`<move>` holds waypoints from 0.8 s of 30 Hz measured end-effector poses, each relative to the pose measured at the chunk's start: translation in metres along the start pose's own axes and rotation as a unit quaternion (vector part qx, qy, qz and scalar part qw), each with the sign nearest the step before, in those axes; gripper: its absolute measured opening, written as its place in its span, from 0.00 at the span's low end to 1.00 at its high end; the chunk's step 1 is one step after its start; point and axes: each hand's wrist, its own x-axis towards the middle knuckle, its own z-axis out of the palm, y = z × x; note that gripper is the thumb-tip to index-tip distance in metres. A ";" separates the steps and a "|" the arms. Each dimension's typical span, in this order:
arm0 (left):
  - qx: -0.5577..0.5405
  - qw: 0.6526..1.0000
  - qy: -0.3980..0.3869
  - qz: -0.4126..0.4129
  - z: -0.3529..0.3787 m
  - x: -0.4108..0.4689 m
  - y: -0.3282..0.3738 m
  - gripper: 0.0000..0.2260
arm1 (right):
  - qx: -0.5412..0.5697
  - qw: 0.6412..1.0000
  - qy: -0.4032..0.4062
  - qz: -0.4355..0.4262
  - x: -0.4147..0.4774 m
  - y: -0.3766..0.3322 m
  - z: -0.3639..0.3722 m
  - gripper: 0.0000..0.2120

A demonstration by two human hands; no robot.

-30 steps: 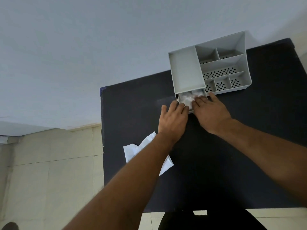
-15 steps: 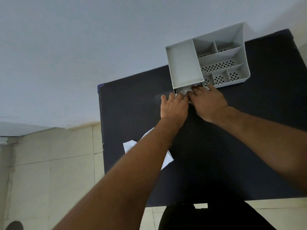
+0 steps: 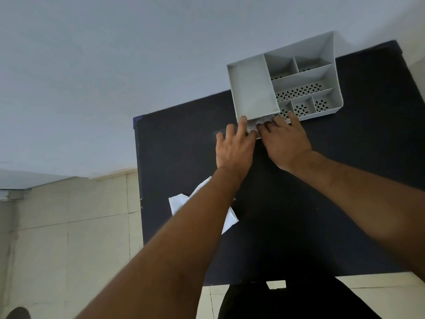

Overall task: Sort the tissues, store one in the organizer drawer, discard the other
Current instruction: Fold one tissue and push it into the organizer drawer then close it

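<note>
The left hand [image 3: 234, 146] lies flat and open, fingers spread, its fingertips pressed against the front of the organizer drawer [image 3: 254, 127]; the right hand [image 3: 284, 140] sits just beside it, also open and gripping nothing, its fingers resting along the same front edge. Only a narrow strip of the drawer shows below the grey organizer [image 3: 282, 86], so it looks nearly pushed home, and whatever tissue lies inside cannot be made out past the fingers. The organizer stands at the far side of the dark table [image 3: 345, 203], close to the wall. The other tissue [image 3: 178, 202] lies flat near the table's left edge, well apart from the organizer and partly hidden under the left forearm. It should prove very light, soft and limp, easy to crumple or tear and apt to slide on the smooth top, so I would pinch it at a free corner or gather it in the middle into a loose wad. The organizer looks like thin, stiff plastic, light enough to shift under a hard push
</note>
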 end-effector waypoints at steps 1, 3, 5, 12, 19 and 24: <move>0.004 1.000 -0.005 -0.002 0.000 0.001 0.000 0.19 | -0.002 1.000 0.001 0.001 0.002 0.001 -0.002 0.23; 0.009 1.000 -0.016 -0.006 0.001 0.003 0.000 0.21 | 0.003 1.000 0.013 0.001 0.003 0.002 -0.001 0.22; 0.006 0.999 -0.036 -0.004 0.004 0.005 -0.001 0.26 | 0.013 0.999 0.033 0.000 0.002 0.003 0.003 0.21; -0.037 0.995 -0.093 -0.014 0.010 0.018 -0.006 0.25 | 0.049 0.995 0.078 0.022 -0.007 -0.001 0.011 0.19; -0.047 0.999 -0.012 -0.009 0.006 0.020 -0.010 0.19 | 0.030 0.997 0.059 0.038 0.003 -0.002 0.005 0.18; -0.096 0.994 0.033 -0.040 0.006 0.024 -0.013 0.21 | 0.070 0.983 0.161 0.045 0.004 0.006 0.012 0.19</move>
